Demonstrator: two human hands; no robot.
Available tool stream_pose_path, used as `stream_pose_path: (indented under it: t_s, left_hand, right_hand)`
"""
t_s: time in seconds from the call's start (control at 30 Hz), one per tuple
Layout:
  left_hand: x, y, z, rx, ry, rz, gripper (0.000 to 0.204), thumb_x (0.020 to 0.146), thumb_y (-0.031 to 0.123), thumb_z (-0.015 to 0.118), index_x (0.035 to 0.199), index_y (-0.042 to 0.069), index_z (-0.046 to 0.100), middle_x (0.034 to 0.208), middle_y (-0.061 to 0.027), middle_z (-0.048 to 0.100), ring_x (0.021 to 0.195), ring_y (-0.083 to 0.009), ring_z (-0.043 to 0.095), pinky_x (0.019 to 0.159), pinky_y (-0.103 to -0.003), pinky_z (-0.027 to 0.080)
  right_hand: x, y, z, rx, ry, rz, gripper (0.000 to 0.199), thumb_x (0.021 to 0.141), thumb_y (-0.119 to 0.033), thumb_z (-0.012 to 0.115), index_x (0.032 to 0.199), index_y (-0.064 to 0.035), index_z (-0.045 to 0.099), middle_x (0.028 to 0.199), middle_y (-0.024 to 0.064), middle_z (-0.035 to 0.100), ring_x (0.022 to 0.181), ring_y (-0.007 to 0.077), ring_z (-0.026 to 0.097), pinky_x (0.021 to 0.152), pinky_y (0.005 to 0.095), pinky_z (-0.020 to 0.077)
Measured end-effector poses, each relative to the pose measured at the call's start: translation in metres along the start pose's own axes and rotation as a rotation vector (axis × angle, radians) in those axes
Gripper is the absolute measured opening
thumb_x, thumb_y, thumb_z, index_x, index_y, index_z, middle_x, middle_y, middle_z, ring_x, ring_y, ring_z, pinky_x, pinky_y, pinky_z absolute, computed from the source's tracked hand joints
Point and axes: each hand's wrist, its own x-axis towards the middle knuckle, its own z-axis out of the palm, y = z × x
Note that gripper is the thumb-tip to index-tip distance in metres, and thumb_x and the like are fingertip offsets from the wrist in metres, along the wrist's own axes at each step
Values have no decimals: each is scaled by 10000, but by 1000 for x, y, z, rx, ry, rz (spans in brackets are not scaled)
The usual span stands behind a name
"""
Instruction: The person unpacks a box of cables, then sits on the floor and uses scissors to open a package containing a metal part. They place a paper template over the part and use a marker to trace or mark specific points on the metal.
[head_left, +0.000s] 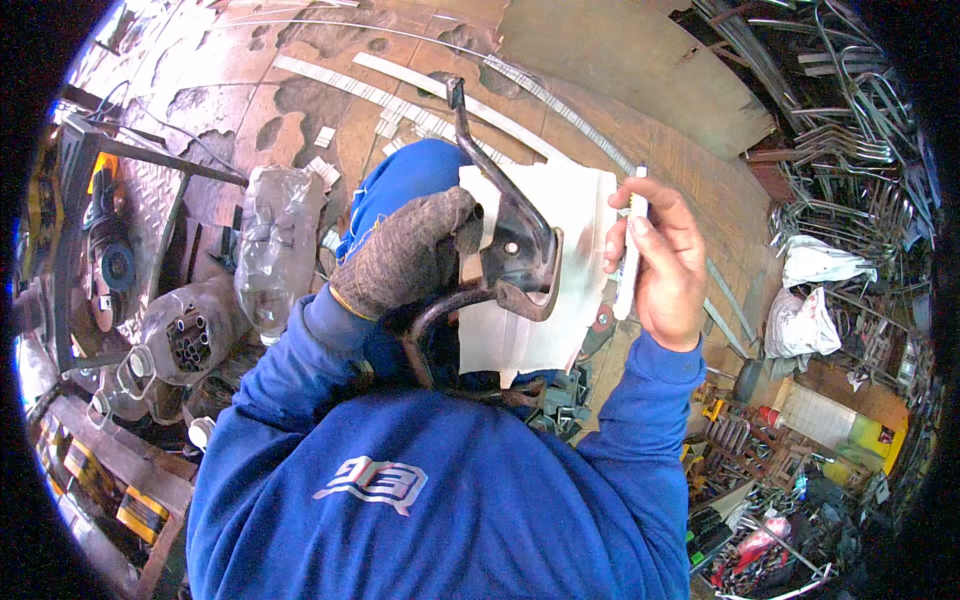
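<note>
A black bent metal bracket point(524, 255), with a tube arm pointing up and another curving down, lies over a white sheet point(583, 225) in front of my body. My left hand point(405, 250), in a grey-brown work glove, grips the bracket and sheet at their left edge; its fingertips are partly hidden. Bare, my right hand point(672, 265) is closed around a slim white marker point(630, 255), held upright beside the sheet's right edge. Beneath the sheet, my blue-clad knee point(405, 170) shows.
On the left are an angle grinder point(112, 245), a clear plastic bottle point(275, 240) and a cut bottle of short tubes point(190, 340). Metal strips point(385, 98) lie on the floor ahead. Bent rods point(845, 140), white sacks point(805, 320) and piled tools point(765, 540) line the right.
</note>
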Motion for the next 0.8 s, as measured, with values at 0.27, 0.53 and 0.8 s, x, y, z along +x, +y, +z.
stream_pose_path:
  t_s: [0.27, 0.53, 0.8]
  left_hand:
    - [-3, -2, 5, -1213, -24, -310, 94, 852, 69, 626, 866, 92, 535, 753, -17, 508, 737, -164, 535, 647, -311, 444]
    - [-5, -19, 14, -686, -61, -194, 190, 777, 6, 628, 942, 73, 564, 802, -81, 560, 739, -255, 569, 653, -349, 462]
    - [-6, -4, 6, -864, 43, -40, 200, 813, -11, 622, 995, 60, 578, 841, -40, 561, 775, -203, 555, 677, -328, 465]
  right_hand:
    - [-7, 2, 12, 259, -192, -133, 930, 761, -214, 715, 1512, -21, 202, 1293, 158, 502, 1067, 282, 593, 897, 423, 505]
    - [-2, 6, 37, -325, -21, -45, 504, 939, -377, 587, 1269, 0, 528, 898, 57, 609, 810, 111, 544, 728, 248, 430]
    - [27, 3, 42, -600, -37, -199, 227, 870, -100, 710, 1058, -6, 624, 990, 67, 665, 869, 123, 627, 745, 261, 506]
